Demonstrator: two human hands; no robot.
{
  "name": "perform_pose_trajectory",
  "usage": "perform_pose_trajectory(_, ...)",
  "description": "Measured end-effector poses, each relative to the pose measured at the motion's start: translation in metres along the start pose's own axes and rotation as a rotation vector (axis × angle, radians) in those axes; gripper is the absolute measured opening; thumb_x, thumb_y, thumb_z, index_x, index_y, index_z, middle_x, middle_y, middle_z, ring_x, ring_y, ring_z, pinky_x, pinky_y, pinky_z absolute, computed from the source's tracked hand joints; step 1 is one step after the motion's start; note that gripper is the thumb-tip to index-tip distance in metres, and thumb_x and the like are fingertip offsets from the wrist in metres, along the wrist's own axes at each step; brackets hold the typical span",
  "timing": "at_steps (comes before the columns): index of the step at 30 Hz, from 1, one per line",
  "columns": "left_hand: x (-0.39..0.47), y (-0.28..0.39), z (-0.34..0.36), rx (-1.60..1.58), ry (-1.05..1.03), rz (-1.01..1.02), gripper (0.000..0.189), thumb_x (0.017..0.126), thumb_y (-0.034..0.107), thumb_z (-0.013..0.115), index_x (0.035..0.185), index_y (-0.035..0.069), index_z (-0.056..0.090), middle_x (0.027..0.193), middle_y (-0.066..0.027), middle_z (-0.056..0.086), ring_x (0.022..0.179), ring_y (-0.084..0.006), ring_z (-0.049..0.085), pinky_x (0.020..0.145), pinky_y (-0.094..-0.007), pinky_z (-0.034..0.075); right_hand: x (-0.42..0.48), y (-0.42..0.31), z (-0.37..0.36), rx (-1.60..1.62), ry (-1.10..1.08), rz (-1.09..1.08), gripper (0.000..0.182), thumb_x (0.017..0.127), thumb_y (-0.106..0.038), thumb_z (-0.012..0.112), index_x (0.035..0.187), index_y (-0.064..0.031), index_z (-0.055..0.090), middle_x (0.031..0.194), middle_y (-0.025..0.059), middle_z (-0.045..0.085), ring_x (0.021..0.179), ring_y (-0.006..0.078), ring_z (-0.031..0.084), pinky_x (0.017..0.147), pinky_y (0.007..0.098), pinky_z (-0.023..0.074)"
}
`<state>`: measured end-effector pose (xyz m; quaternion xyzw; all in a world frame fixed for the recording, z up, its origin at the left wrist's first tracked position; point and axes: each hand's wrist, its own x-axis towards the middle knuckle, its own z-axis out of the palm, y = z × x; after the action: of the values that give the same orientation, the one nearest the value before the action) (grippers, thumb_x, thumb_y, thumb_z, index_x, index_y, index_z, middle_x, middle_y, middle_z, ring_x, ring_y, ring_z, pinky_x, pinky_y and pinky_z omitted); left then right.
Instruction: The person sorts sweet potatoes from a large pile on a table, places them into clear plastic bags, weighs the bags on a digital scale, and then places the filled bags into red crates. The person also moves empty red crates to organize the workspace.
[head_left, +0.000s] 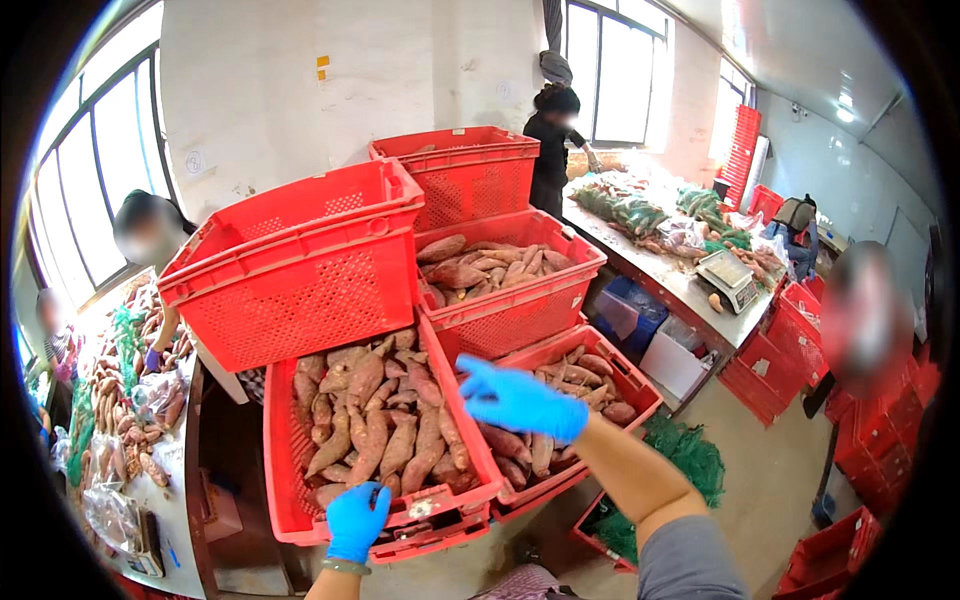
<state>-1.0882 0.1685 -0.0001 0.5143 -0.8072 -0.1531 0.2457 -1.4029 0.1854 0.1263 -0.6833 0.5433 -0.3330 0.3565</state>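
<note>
Before me is a red plastic crate (281, 480) filled with sweet potatoes (375, 435). My left hand (356, 521), in a blue glove with a bracelet at the wrist, lies over its near rim, fingers bent towards the sweet potatoes; whether it grips the rim is hidden. My right hand (525, 401), also blue-gloved, is above the gap between this crate and a second crate (637, 390) of sweet potatoes on the right. Its fingers are stretched out, with nothing held. An empty-looking crate (300, 300) sits tilted across the far end of the filled one.
Behind stand another filled crate (517, 315) and a taller-stacked crate (472, 172). Sweet potatoes cover tables at left (176, 480) and right (720, 322); the right one carries a scale (726, 277). Green netting (686, 457) lies by the floor. Several people are around.
</note>
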Motion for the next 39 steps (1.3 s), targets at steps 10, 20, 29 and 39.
perform_pose_trajectory(10, 0.005, 0.007, -0.004, 0.054, 0.003, -0.117, 0.024, 0.083, 0.023, 0.062, 0.100, 0.006, 0.066, 0.083, -0.0156, 0.066, 0.074, -0.0284, 0.065, 0.066, -0.0359, 0.051, 0.207, 0.047, -0.267, -0.792, 0.408, 0.046, 0.078, 0.072, -0.019, 0.052, 0.144, -0.0069, 0.023, 0.106, 0.0265, 0.061, 0.095, 0.0384, 0.061, 0.081, 0.0463, 0.0479)
perform_pose_trajectory(20, 0.050, 0.081, 0.053, -0.037, 0.191, -0.204, 0.052, 0.088, 0.019, 0.059, 0.132, -0.001, 0.042, 0.126, -0.0198, 0.052, 0.113, -0.0284, 0.054, 0.094, -0.0343, 0.043, 0.324, 0.088, -0.337, -0.848, 0.304, 0.290, 0.078, 0.076, -0.021, 0.052, 0.146, -0.0130, 0.019, 0.114, 0.0217, 0.060, 0.102, 0.0343, 0.061, 0.087, 0.0469, 0.0467)
perform_pose_trajectory(29, 0.127, 0.059, 0.166, 0.209, 0.022, -0.029, 0.070, 0.085, 0.024, 0.058, 0.143, 0.002, 0.024, 0.116, -0.0276, 0.054, 0.092, -0.0360, 0.059, 0.074, -0.0404, 0.051, 0.381, 0.097, -0.345, -0.797, 0.265, 0.186, 0.078, 0.076, -0.020, 0.048, 0.146, -0.0084, 0.017, 0.107, 0.0224, 0.063, 0.095, 0.0359, 0.062, 0.081, 0.0478, 0.0485)
perform_pose_trajectory(39, 0.140, 0.107, 0.172, 0.098, 0.078, -0.139, 0.055, 0.085, 0.020, 0.056, 0.129, -0.008, 0.041, 0.117, -0.0308, 0.053, 0.103, -0.0421, 0.056, 0.088, -0.0412, 0.047, 0.428, 0.142, -0.356, -0.849, 0.263, 0.296, 0.076, 0.076, -0.022, 0.051, 0.143, -0.0017, 0.022, 0.111, 0.0212, 0.061, 0.098, 0.0345, 0.062, 0.083, 0.0456, 0.0495)
